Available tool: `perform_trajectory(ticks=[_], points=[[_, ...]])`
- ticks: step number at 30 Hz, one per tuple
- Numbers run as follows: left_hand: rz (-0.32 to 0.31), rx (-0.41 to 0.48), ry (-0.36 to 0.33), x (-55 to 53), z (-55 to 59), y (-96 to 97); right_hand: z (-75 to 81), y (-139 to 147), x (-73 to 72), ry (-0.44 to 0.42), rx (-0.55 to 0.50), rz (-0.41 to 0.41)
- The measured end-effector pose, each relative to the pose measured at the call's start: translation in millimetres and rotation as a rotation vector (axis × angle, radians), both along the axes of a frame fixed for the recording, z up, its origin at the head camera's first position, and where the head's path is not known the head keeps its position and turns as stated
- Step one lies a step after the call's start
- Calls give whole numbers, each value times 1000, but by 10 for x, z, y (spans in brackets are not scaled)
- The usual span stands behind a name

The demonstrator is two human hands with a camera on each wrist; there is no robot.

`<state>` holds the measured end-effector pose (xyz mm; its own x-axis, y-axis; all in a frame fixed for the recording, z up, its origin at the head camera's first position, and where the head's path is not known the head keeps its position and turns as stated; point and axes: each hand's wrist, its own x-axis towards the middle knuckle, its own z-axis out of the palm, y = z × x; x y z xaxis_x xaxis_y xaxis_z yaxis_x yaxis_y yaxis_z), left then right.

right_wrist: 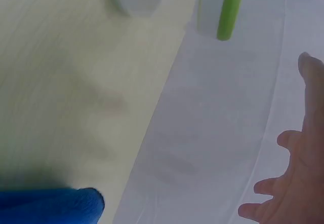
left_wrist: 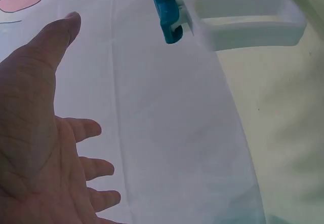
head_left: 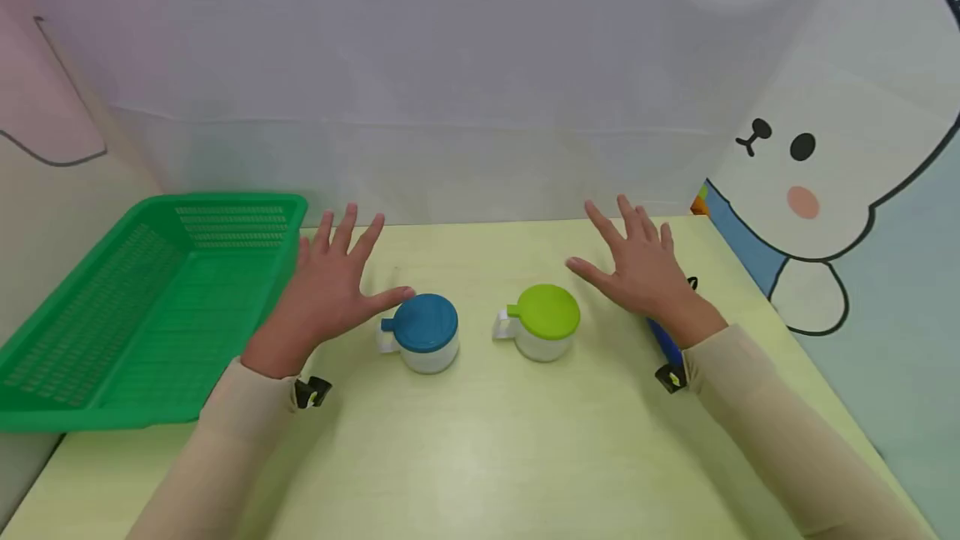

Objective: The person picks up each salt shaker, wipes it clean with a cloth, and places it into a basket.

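My left hand [head_left: 330,286] hovers with fingers spread, its thumb tip overlapping the edge of a blue lid in the head view. That lid belongs to a white lidded cup [head_left: 430,357] whose handle [left_wrist: 253,34] points left. To its right stands a second white lidded cup [head_left: 543,347], topped by a lime-green lid and also with its handle to the left. Beyond it on the right, my right hand [head_left: 637,269] is held with fingers spread and nothing in it. Partly hidden under the right wrist lies a blue, fabric-like item [right_wrist: 50,206] with a dark loop at its far end.
A green plastic basket [head_left: 288,252] with perforated sides stands at the left of the pale yellow table [head_left: 465,457]. White sheeting [head_left: 450,65] hangs along the back edge, and a printed cartoon animal sheet [head_left: 862,173] covers the right side.
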<state>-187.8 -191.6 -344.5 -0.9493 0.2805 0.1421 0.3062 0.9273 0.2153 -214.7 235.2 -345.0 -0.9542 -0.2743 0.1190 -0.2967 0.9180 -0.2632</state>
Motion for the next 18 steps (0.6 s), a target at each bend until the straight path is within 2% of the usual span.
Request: perform_trajectory(ticks=[3,8,12,18], points=[[-32,36,41,79,17,-30,-60,172,33,21,-8,-28],[-54,79,72,218,56,-84,-155,463,129,32,-8,-74],[-47,75,63,284,51,-117,-270,683,205,-20,2,-122],[-48,73,44,359,24,-146,-519,898,285,-134,73,-174]])
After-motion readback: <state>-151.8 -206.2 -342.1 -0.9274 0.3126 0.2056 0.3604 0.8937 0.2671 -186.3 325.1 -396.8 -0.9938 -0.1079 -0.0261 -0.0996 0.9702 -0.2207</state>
